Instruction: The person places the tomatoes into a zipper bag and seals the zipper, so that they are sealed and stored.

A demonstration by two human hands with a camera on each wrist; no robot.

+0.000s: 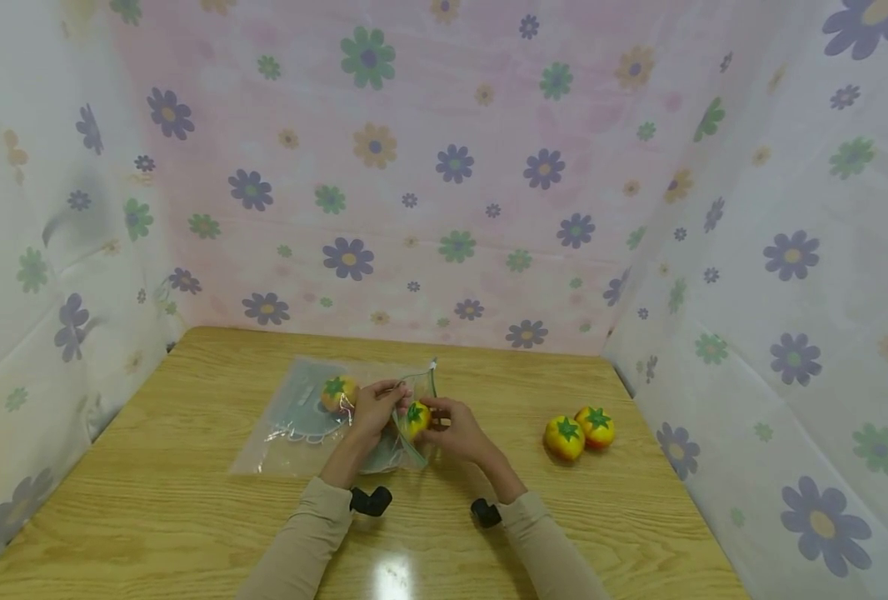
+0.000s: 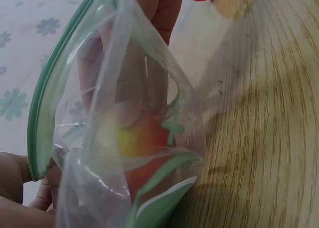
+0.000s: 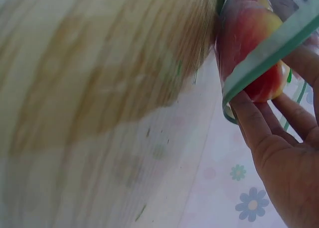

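Flowered cloth (image 1: 414,200) is hung behind and on both sides of a wooden table (image 1: 489,517), where a clear bag (image 1: 264,454) is laid toward the left, its mouth turned right. Inside, a bagged fruit (image 1: 336,393) is seen just left of the left hand (image 1: 372,412). By that hand the bag is pinched at its green rim (image 2: 42,103); how firmly cannot be told. Between the thumb and fingers of the right hand (image 1: 461,429), parted only as wide as needed, the held fruit (image 1: 417,418) is gripped in the bag's mouth, partly behind the rim. Well apart at the right, a near fruit (image 1: 565,438) and a far fruit (image 1: 596,427) are set side by side. Each fruit can be expected to be light, firm and, being smooth and round, rather slippery; it is best taken around its widest part. The bag will probably prove limp and slick, so it is best held by the stiffer-looking rim, lest its thin film be snagged.
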